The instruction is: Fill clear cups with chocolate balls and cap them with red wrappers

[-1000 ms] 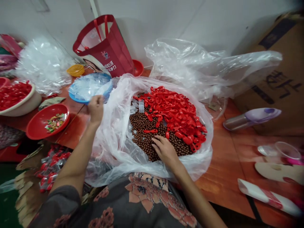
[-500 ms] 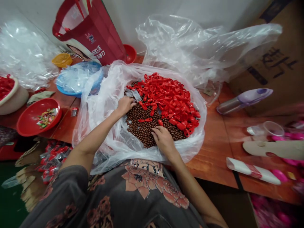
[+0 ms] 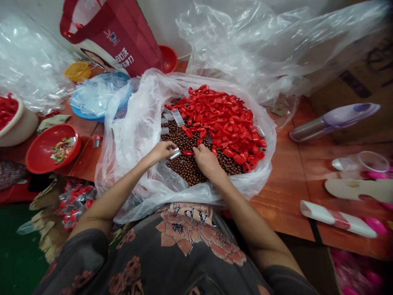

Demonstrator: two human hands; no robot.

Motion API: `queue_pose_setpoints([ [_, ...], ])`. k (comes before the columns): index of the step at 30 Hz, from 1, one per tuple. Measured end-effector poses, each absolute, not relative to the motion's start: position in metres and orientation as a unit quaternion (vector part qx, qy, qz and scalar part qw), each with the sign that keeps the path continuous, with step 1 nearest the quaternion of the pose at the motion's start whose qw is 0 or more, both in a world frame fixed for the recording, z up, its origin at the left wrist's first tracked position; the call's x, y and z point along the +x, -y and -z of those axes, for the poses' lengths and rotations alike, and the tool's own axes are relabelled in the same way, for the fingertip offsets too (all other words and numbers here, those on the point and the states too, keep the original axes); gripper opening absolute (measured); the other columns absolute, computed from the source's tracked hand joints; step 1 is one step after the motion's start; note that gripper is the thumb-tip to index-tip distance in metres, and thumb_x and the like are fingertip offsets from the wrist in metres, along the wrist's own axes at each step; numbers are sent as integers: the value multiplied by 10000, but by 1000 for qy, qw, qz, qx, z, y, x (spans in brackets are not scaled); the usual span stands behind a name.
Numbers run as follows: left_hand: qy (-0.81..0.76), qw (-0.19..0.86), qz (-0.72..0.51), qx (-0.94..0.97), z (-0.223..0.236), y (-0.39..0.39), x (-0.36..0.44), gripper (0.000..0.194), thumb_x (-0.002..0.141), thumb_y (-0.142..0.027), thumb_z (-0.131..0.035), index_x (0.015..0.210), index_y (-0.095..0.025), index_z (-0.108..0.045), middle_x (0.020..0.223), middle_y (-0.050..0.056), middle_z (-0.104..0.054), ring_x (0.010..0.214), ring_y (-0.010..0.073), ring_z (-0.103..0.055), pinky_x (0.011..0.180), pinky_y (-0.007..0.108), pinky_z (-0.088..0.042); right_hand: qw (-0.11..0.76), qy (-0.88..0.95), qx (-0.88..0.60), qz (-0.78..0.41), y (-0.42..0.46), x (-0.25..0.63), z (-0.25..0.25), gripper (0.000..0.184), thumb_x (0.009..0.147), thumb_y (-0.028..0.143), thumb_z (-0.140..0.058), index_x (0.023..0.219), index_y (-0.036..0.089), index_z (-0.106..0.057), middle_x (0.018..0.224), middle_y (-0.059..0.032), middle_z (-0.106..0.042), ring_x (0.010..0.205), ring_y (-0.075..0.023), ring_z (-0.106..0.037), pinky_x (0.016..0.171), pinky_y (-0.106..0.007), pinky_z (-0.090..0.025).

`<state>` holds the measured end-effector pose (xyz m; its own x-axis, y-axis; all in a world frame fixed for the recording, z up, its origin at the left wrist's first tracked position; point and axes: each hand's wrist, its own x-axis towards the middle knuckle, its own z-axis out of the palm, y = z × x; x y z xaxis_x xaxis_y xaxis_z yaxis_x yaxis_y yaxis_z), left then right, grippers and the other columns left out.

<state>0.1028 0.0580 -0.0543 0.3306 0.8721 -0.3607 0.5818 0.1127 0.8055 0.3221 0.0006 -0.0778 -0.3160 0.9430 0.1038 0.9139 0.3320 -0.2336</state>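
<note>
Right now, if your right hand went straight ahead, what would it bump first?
Your right hand would probably meet the small red plastic piece just past its fingertips, though depth is unclear.

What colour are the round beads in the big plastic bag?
The beads are glossy brown, best seen in the head view.

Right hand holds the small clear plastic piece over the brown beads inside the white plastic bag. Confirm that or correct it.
Wrong hand. The head view shows the left hand holding the small clear plastic piece over the brown beads inside the white plastic bag. The right hand is apart from that piece.
</note>
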Motion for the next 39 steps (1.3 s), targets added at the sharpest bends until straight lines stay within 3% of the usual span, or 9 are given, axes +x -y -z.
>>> queue_pose_setpoints([
  [3,-569,486,-162,643,59,-64,117,178,655,-185,-658,820,-177,-722,640,-3,-631,558,142,-556,567,252,-442,149,788,-591,-81,15,333,74,188,929,151,-471,953,151,-658,934,-132,-585,817,-242,-583,718,-358,-488],
  [6,-570,467,-170,654,65,-71,137,120,651,-157,-682,758,-175,-733,625,-4,-643,551,135,-546,587,253,-437,273,748,-593,-117,37,349,70,190,942,217,-480,1031,175,-643,962,-109,-587,875,-235,-597,798,-377,-513],
  [12,-531,481,-222,661,77,-73,174,192,714,-181,-681,894,-152,-742,710,11,-676,610,142,-578,663,258,-454,445,615,-614,-216,74,366,63,110,888,263,-578,983,219,-612,1008,-67,-651,961,-218,-633,891,-394,-512],
  [15,-522,489,-272,644,82,-70,186,214,726,-182,-682,933,-149,-726,759,16,-678,672,144,-594,699,254,-464,441,608,-619,-230,81,369,64,71,875,264,-600,935,226,-599,996,-55,-680,933,-211,-645,872,-388,-516],
  [20,-493,567,-310,583,96,-67,196,256,745,-216,-672,987,-137,-697,776,10,-671,679,133,-597,678,247,-483,319,714,-602,-162,83,372,69,59,897,234,-570,877,215,-622,926,-66,-710,892,-241,-611,825,-405,-503],
  [24,-477,586,-318,573,100,-68,198,298,692,-172,-713,986,-119,-708,819,16,-692,720,125,-610,763,258,-484,267,748,-591,-140,82,374,73,263,945,212,-481,1163,170,-623,1020,-109,-689,934,-261,-587,864,-435,-500],
  [28,-468,610,-311,559,97,-68,195,331,645,-153,-745,975,-120,-731,886,35,-728,778,151,-636,864,314,-481,314,715,-599,-177,81,377,74,401,971,252,-447,1359,195,-529,1054,-107,-629,984,-242,-587,891,-425,-505],
  [33,-437,664,-316,518,89,-58,188,401,617,-217,-798,1004,-125,-745,994,71,-749,894,199,-663,974,385,-454,412,615,-628,-241,68,378,68,352,959,322,-495,1292,267,-594,1081,-69,-597,1029,-203,-593,948,-399,-493],
  [39,-390,687,-325,520,72,-34,181,453,637,-289,-819,1054,-134,-732,1055,83,-737,949,209,-670,974,387,-464,461,601,-592,-275,44,370,55,338,945,327,-523,1267,274,-613,1190,-65,-646,1114,-206,-601,1030,-424,-457],
])
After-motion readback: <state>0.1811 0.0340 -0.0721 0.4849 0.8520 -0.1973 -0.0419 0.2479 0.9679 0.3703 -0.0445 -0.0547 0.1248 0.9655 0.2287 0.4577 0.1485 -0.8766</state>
